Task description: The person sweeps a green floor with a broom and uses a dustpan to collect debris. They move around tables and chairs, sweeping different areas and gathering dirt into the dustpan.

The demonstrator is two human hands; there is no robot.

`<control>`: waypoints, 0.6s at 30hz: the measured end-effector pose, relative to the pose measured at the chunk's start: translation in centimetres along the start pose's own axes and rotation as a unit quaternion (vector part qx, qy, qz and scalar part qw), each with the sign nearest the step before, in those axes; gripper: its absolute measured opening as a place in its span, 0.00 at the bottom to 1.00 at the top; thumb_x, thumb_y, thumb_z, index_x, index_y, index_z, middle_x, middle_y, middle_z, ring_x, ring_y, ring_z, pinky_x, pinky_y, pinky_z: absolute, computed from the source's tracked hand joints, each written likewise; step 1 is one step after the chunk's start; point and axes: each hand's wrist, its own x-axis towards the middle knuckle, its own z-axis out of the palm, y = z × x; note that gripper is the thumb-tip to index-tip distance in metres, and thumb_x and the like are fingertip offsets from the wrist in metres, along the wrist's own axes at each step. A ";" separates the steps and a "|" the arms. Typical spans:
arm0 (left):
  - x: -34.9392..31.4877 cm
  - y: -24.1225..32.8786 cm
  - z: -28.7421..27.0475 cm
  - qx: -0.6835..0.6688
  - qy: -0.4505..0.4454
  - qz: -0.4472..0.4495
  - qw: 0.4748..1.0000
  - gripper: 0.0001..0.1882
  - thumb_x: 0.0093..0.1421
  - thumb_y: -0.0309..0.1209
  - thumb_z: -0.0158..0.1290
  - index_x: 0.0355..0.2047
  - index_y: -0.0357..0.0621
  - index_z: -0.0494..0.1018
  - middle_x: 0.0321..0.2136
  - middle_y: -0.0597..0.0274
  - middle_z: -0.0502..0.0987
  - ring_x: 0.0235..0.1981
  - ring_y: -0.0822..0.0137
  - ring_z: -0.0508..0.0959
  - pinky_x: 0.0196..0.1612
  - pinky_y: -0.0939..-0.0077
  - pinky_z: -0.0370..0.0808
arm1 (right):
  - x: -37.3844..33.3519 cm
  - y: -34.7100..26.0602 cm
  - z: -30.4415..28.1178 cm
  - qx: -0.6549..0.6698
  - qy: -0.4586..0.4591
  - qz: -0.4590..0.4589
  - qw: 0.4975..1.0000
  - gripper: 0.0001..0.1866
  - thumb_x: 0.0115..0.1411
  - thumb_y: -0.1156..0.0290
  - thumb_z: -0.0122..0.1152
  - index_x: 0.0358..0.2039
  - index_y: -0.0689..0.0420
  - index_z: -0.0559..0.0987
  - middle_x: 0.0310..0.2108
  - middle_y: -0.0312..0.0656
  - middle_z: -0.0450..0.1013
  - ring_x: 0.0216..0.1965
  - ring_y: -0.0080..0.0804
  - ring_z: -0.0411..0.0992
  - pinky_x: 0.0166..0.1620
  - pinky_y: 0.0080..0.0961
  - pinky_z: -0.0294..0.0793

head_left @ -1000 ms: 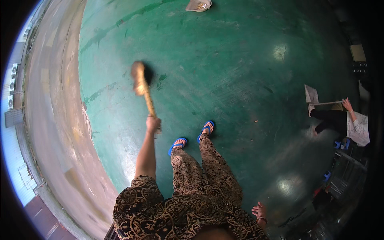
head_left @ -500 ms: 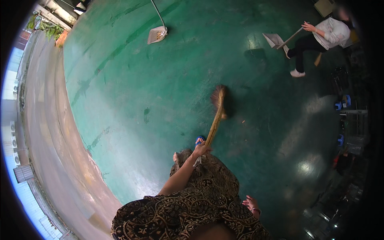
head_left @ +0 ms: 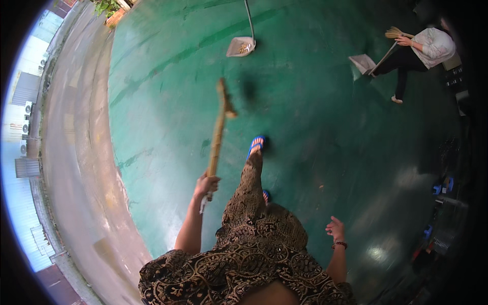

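My left hand is wrapped round the yellowish handle of a broom. The broom points forward, and its head appears raised, with a dark shadow on the floor to its right. Motion blurs the broom head. Out to my right side hangs my right hand, holding nothing, fingers apart and loosely bent. Farther ahead, a pale dustpan with a long grey handle stands on the green floor. Bits of litter lie in it.
At the far right another person holds a broom and a long-handled dustpan. My blue-sandalled foot is stepped forward. A paved lane borders the floor on the left. Blue stools and dark equipment line the right.
My left hand and the broom have swung left, with the broom head coming up. One foot has stepped forward. My right hand has moved forward. The other person has moved their broom up.
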 end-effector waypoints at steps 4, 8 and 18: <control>9.1 5.6 -6.9 0.107 0.183 0.042 0.976 0.14 0.49 0.26 0.51 0.38 0.41 0.64 0.12 0.62 0.68 0.11 0.69 0.69 0.12 0.75 0.67 | 1.4 -6.9 4.4 -0.008 -0.009 0.036 0.999 0.21 0.58 0.72 0.45 0.54 0.54 0.67 0.25 0.38 0.72 0.27 0.25 0.72 0.29 0.23 0.72; 20.9 11.3 -13.4 -0.265 0.034 0.076 0.961 0.08 0.52 0.29 0.46 0.21 0.37 0.68 0.11 0.62 0.67 0.09 0.69 0.67 0.10 0.77 0.62 | 0.4 -11.5 7.7 -0.106 -0.132 -0.015 0.985 0.21 0.59 0.71 0.46 0.54 0.55 0.67 0.29 0.41 0.74 0.30 0.28 0.73 0.32 0.26 0.73; 31.7 9.4 6.4 0.512 0.154 0.033 0.844 0.38 0.44 0.31 0.52 0.56 0.39 0.51 0.28 0.43 0.75 0.33 0.46 0.77 0.37 0.60 0.74 | -2.3 -15.0 5.3 0.023 0.021 0.214 0.976 0.22 0.62 0.70 0.47 0.57 0.59 0.62 0.30 0.45 0.73 0.26 0.31 0.72 0.29 0.27 0.74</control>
